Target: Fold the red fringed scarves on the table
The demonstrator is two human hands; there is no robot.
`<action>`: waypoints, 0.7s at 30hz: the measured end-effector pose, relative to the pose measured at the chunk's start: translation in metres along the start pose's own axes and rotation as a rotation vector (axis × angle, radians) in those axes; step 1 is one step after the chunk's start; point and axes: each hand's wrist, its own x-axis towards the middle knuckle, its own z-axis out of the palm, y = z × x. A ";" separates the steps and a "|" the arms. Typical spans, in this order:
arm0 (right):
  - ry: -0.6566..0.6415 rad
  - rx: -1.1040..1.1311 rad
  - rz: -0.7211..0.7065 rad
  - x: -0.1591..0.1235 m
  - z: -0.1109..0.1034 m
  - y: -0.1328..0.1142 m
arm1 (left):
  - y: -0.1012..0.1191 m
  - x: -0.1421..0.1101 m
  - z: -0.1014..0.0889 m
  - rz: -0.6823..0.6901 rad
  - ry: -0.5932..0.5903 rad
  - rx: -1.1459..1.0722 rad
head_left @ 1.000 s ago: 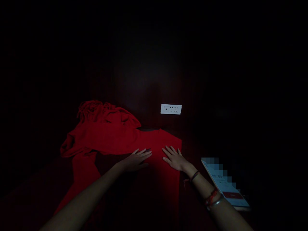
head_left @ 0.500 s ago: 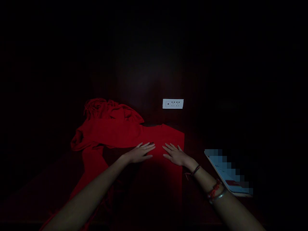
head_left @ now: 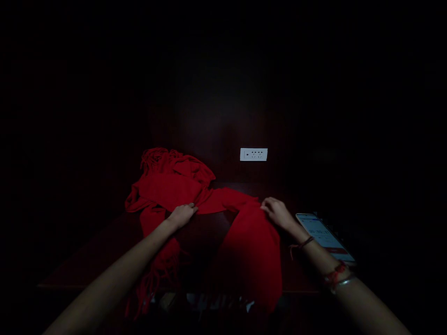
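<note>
A red fringed scarf [head_left: 174,186] lies bunched on a dark table [head_left: 98,251] in very dim light. One end of it hangs over the near table edge. My left hand [head_left: 181,215] is closed on the scarf's lower edge near the middle of the cloth. My right hand [head_left: 276,212] grips the scarf's right corner, where the cloth is gathered and lifted. Bracelets circle my right wrist.
A phone [head_left: 324,237] with a lit screen lies on the table just right of my right wrist. A white wall socket [head_left: 253,154] sits on the dark wall behind the scarf. The surroundings are too dark to make out.
Both hands lay flat and open on the spread cloth; now they are closed on it and farther apart. The flat right part of the scarf is now gathered and draped.
</note>
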 end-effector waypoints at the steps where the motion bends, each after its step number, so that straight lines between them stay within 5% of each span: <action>1: 0.040 -0.099 0.158 0.005 -0.009 0.012 | -0.003 -0.006 -0.008 0.000 -0.050 0.018; 4: -0.008 -0.274 0.386 0.022 -0.025 0.022 | -0.005 -0.012 -0.033 0.039 -0.106 0.017; 9: -0.110 -0.204 0.104 0.051 -0.001 -0.029 | 0.018 0.024 -0.056 0.068 0.219 -0.056; 15: -0.244 -0.189 0.093 0.074 0.036 -0.035 | 0.043 0.068 -0.030 0.046 0.183 -0.167; 18: -0.268 -0.137 0.073 0.085 0.033 -0.023 | 0.048 0.079 -0.018 0.083 0.240 -0.228; 21: -0.149 0.034 0.020 0.100 0.018 -0.016 | 0.050 0.093 -0.014 0.159 0.368 -0.376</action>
